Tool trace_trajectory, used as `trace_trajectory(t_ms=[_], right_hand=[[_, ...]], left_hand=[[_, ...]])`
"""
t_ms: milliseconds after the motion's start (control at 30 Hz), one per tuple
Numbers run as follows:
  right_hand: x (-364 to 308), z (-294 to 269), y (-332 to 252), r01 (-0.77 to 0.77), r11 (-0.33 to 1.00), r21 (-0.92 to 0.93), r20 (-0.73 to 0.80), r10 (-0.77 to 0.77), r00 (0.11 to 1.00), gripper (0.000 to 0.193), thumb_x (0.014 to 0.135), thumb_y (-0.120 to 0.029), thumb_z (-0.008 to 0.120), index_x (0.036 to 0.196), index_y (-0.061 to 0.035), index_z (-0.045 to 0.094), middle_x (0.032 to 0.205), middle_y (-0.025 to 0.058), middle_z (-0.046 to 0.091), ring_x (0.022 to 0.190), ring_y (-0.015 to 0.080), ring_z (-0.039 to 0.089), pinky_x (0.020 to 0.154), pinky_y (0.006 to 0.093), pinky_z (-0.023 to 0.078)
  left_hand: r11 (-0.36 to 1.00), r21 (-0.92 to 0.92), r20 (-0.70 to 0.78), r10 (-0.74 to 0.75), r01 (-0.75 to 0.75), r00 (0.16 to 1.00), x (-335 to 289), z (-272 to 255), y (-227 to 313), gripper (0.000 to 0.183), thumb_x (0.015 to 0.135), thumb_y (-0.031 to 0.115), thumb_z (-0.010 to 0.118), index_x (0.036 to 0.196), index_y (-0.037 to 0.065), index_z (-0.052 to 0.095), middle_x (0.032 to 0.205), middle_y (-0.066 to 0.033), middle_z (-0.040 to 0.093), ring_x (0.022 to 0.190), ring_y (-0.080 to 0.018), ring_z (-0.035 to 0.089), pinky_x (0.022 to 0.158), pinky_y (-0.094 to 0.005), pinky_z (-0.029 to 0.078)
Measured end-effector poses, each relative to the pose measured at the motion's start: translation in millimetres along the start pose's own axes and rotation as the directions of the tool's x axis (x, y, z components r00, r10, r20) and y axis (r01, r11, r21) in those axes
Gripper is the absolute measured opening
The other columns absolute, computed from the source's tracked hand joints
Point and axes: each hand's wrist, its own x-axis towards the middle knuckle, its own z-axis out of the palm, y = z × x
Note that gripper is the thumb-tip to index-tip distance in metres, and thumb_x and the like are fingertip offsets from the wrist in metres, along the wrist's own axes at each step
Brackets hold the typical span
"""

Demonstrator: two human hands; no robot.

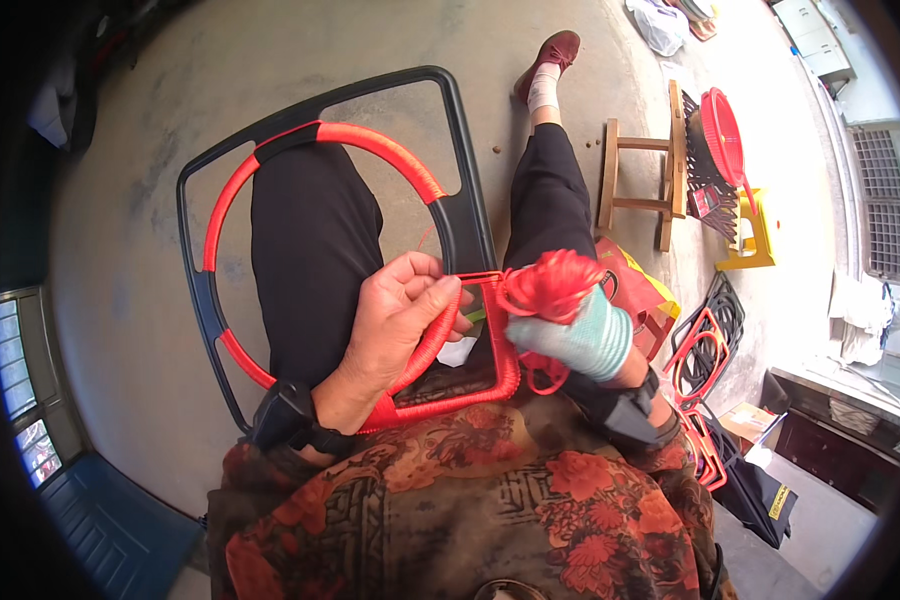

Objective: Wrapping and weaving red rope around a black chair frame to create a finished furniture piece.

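Across my lap lies a black frame (472, 225), roughly square with rounded corners and a ring inside it. Red cord wraps parts of the ring (378, 142) and the frame's near right corner (508, 375). My bare left hand (395, 312) closes round the ring's right side, thumb pressed near a strand of cord. In a teal glove, my right hand (578, 338) grips a loose bundle of red cord (555, 284) just right of the frame. Its fingers are partly hidden and blurred. Strands run from the bundle across the frame's edge toward my left thumb.
A wooden stool (642, 175) stands ahead on the right, beside a red plastic basket (722, 135) and a yellow stool (760, 232). Several red-and-black frames (705, 355) lean to my right, near a red bag (635, 295). A blue panel (120, 525) is at lower left.
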Motion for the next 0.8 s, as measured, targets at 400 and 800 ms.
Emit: trace_trajectory(t_ms=[400, 800], right_hand=[[-215, -211, 207, 0.444, 0.682, 0.582, -0.799, 0.581, 0.155, 0.035, 0.094, -0.044, 0.056, 0.098, -0.0091, 0.06, 0.069, 0.0032, 0.059, 0.056, 0.0162, 0.055, 0.054, 0.0317, 0.052], [-76, -83, 16, -0.371, 0.892, -0.259, -0.131, 0.348, 0.928, 0.046, 0.074, -0.029, 0.078, 0.109, -0.004, 0.061, 0.088, 0.0078, 0.065, 0.08, 0.0211, 0.063, 0.077, 0.0331, 0.051]], left_hand=[[0.986, -0.015, 0.117, -0.165, 0.168, 0.979, -4, -9, 25, 0.012, 0.097, 0.018, 0.058, 0.093, 0.007, 0.053, 0.086, -0.014, 0.067, 0.069, -0.0215, 0.07, 0.061, -0.0299, 0.059], [0.997, -0.048, 0.016, -0.056, 0.056, 0.998, -6, 13, 12, 0.017, 0.1, 0.021, 0.051, 0.104, 0.006, 0.057, 0.098, -0.0072, 0.067, 0.092, -0.0145, 0.065, 0.083, -0.0311, 0.053]])
